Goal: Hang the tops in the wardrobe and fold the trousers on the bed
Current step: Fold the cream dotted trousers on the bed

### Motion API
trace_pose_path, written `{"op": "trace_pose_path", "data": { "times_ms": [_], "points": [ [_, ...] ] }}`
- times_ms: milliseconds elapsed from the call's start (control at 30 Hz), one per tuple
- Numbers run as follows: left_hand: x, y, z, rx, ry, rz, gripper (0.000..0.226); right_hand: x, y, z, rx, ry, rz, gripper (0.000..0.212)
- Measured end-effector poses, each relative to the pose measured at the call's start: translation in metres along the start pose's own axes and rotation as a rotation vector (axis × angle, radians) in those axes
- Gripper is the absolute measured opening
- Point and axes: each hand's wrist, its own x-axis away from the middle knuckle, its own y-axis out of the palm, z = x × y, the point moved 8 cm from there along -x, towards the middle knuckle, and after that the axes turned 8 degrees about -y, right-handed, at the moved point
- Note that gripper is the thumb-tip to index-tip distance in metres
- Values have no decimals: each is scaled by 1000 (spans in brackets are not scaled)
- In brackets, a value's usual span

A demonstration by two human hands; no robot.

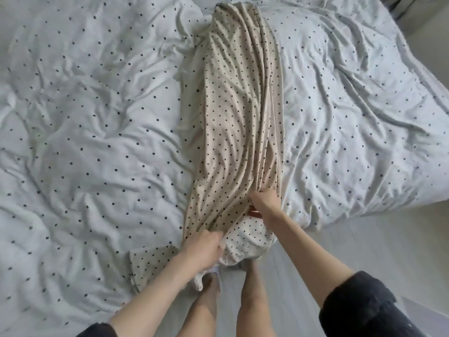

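From the head view we look down on the bed (pixel 85 117), its pale dotted cover rumpled, and on the trousers (pixel 238 113), beige with small dark dots, laid lengthwise from the near edge toward the far side. They lie in a long, narrow, wrinkled strip, with the near end spilling over the bed's edge above the floor (pixel 340 239).

Our left hand (pixel 206 249) grips a bunch of the cloth at the near end, fingers curled into it just where the fabric drops off the edge. Our right hand (pixel 264 200) pinches the folds a little farther up and to the right, knuckles up, fingers closed on the cloth. So both hands are clamped on the same garment, close together at its near end, and nearly all its length runs away from the grip across the bed.

We judge the cloth to be light, thin and limp: it drapes and creases freely, so it will not hold a shape and will slide on the cover. Best taken at the waistband corners or along a side seam, then smoothed flat before folding. A small red patch shows below the right wrist; we cannot tell what it is.
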Motion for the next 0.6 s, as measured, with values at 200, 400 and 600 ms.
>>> {"op": "trace_pose_path", "data": {
  "times_ms": [200, 400, 600],
  "points": [
    [17, 62, 50, 130, 151, -242, 11, 14, -24, 30, 78, -65, 55, 22],
    [13, 104, 48, 150, 202, -315, 39, 14, -35, 75, 142, -127, 74, 10],
    [2, 52, -21, 449, -3, 173, 25, 21, -21, 101, 93, -148, -51, 25]
  ]
}}
